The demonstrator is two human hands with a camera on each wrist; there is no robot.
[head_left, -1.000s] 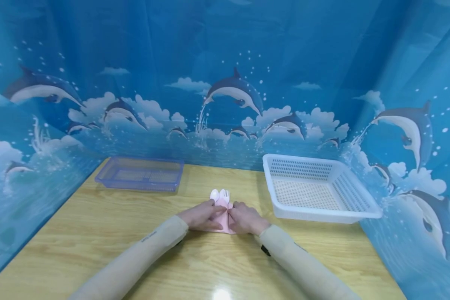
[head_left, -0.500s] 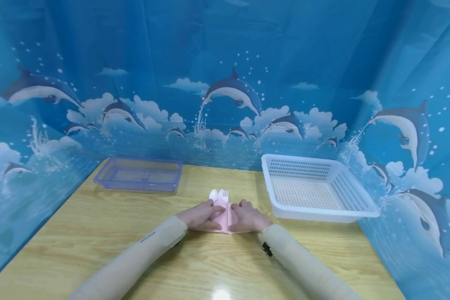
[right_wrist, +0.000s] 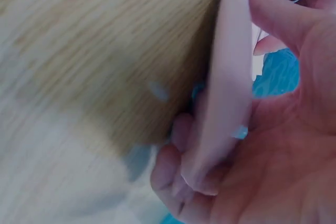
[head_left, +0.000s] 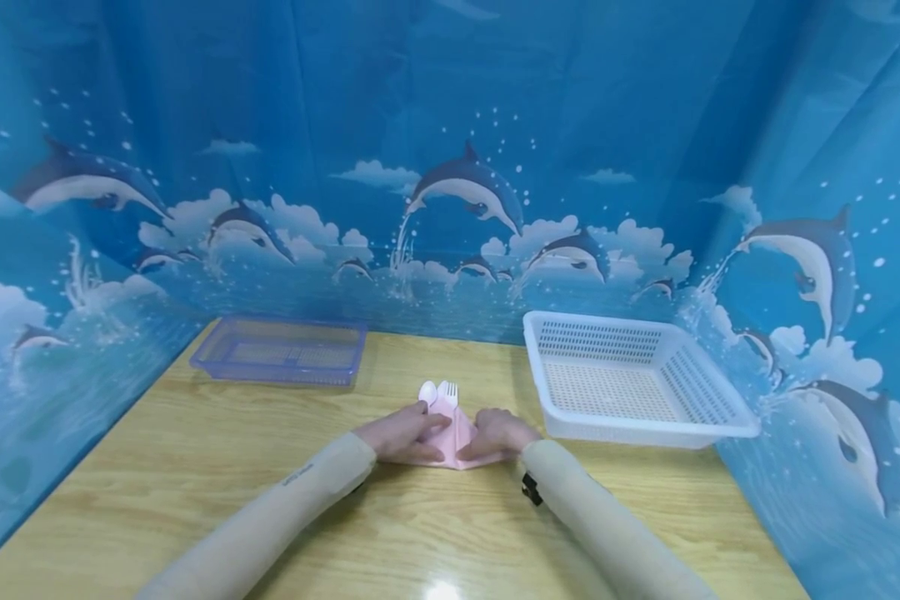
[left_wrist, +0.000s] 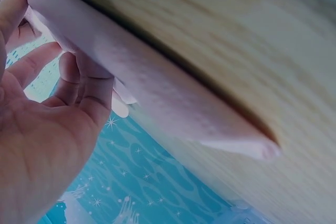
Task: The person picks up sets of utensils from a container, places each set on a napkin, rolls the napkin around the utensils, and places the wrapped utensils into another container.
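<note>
A pink napkin lies on the table between the hands, its right part raised off the wood. A white spoon and a white fork stick out past its far edge. Another white utensil shows between them, its kind unclear. My left hand grips the napkin's left side, thumb and bent fingers against it in the left wrist view. With the fingers curled beneath and the thumb on top, my right hand holds the right side of the napkin. The utensils' handles are hidden in the napkin.
A purple plastic basket stands at the back left of the wooden table. At the right is a larger white perforated basket. A blue dolphin-print curtain closes off the back and sides.
My right hand has shifted slightly right from the napkin's middle and now curls around its right side. That side has risen into a slanting fold. The left hand stays in place.
</note>
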